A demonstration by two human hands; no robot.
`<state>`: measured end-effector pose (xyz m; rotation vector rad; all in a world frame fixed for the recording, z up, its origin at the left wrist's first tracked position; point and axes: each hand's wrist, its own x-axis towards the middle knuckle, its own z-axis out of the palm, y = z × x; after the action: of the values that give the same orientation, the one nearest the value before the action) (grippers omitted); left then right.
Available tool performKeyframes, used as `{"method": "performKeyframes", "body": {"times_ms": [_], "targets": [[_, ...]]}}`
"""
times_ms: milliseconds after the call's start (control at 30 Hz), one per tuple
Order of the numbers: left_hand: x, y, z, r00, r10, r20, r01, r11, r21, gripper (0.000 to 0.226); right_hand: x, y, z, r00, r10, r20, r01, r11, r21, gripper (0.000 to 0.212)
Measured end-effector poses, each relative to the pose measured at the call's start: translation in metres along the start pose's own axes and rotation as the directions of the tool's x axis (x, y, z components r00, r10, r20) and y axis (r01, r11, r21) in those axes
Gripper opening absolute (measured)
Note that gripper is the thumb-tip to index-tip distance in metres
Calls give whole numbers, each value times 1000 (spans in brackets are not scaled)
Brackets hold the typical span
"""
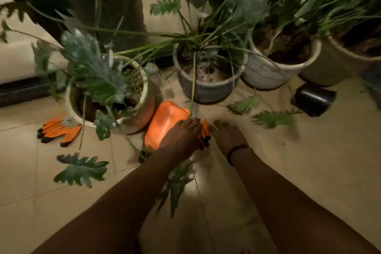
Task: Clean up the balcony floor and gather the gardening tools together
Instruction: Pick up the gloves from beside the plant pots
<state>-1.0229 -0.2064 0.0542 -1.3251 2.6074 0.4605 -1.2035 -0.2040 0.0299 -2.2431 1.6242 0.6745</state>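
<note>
Pic is blurry. 2 bare arms reach down to the tiled floor [309, 161]. The left hand [181, 140] lies on an orange jug [165, 123] that sits on its side next to a cream pot [144, 97]. Fingers curve over the jug's top edge; can't tell if they really grip it. An orange glove w/ black tips [205, 132] pokes out just under that hand, touching it. The right hand [227, 136] is just beside, fingers loose and flat, holding nothing, w/ a dark band on the wrist. A 2nd orange glove [59, 131] lies on the floor left of the cream pot. A black cup [314, 99] lies tipped over at right, near a white ribbed pot [268, 72]. A grey pot [206, 88] stands behind the jug. Cut green leaves [81, 169] lie on the tiles.
</note>
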Motion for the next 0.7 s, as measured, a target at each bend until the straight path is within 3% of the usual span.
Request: {"method": "performKeyframes", "body": {"times_ms": [233,367,433,500,600,700], "targets": [[42,-51,72,967,153,-205,-78,939,335,45,140,-1,62,948,-312,-60,283,915,-288,51],[38,-52,82,951,202,-232,-88,900,426,39,150,-6,85,912,-367,-182,277,881,-384,35],[33,-50,81,957,169,-236,-63,915,398,33,138,-3,99,892,-334,-303,239,920,-311,24],[25,-44,76,967,101,-236,-17,942,334,38,124,3,106,931,-269,-247,246,962,-121,19],[14,-30,65,975,23,-223,42,958,283,38,92,-1,98,993,-72,94,38,943,329,42],[5,-16,59,974,-153,-167,163,986,46,26,65,-5,79,880,-278,384,-37,768,640,20]]}}
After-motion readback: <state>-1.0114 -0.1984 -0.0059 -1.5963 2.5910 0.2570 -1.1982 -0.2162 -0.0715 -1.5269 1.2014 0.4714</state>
